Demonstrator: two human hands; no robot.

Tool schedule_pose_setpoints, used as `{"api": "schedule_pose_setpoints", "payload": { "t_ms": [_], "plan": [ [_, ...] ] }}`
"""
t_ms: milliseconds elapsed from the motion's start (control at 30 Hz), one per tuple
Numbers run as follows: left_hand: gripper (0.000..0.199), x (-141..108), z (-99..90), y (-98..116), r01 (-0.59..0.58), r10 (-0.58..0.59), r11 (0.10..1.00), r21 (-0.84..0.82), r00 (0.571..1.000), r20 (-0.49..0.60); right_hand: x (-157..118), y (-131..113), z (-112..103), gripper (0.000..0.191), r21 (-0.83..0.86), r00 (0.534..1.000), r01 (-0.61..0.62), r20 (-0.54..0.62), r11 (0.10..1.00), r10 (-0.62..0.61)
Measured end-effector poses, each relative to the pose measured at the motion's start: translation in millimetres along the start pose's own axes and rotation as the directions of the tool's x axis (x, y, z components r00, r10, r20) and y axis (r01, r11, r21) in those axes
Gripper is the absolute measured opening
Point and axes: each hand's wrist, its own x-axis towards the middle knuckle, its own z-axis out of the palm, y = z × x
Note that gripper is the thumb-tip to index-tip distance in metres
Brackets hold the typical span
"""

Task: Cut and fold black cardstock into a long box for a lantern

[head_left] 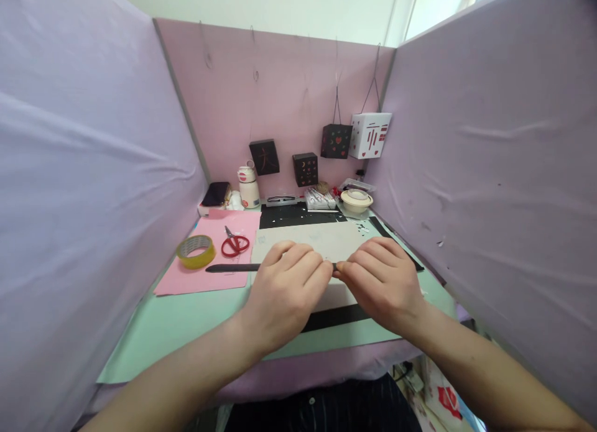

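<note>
Both my hands grip a narrow black paper strip (233,268) above the middle of the table. My left hand (290,283) is closed around it, and the strip's pointed end sticks out to the left over the pink paper (205,284). Close beside it, my right hand (385,280) pinches the strip with thumb and fingers; a short dark bit shows between the two hands. Whether the strip is folded or rolled I cannot tell. Under the hands lies a pale board (308,238), and a wider black strip (336,318) rests along its near edge.
Yellow tape (196,253) and red-handled scissors (235,245) lie on the pink paper. Behind are black paper (298,216), a bottle (249,188), a phone (217,194) and a round cream container (357,201). Several decorated boxes, one white (370,135), hang before the pink panel.
</note>
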Motion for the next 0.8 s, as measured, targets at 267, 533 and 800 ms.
{"api": "schedule_pose_setpoints", "payload": {
  "t_ms": [267, 533, 800],
  "plan": [
    [0.022, -3.4, -16.8, 0.9, 0.029, -0.029, 1.000, -0.002, 0.999, -0.025, -2.4, -3.9, -15.9, 0.010, 0.086, 1.000, 0.005, -0.010, 0.996, -0.004],
    [0.019, -5.8, -34.1, 19.1, -0.045, 0.041, 0.996, -0.081, 0.997, -0.059, -4.9, -13.6, -34.0, 0.009, 0.106, 0.999, 0.043, -0.007, 0.993, -0.043],
    [0.019, -10.0, -53.3, 25.0, -0.028, 0.017, 0.994, -0.108, 0.995, -0.101, -12.9, -15.0, -64.2, 0.008, 0.137, 1.000, 0.018, 0.006, 0.990, -0.019]
  ]
}}
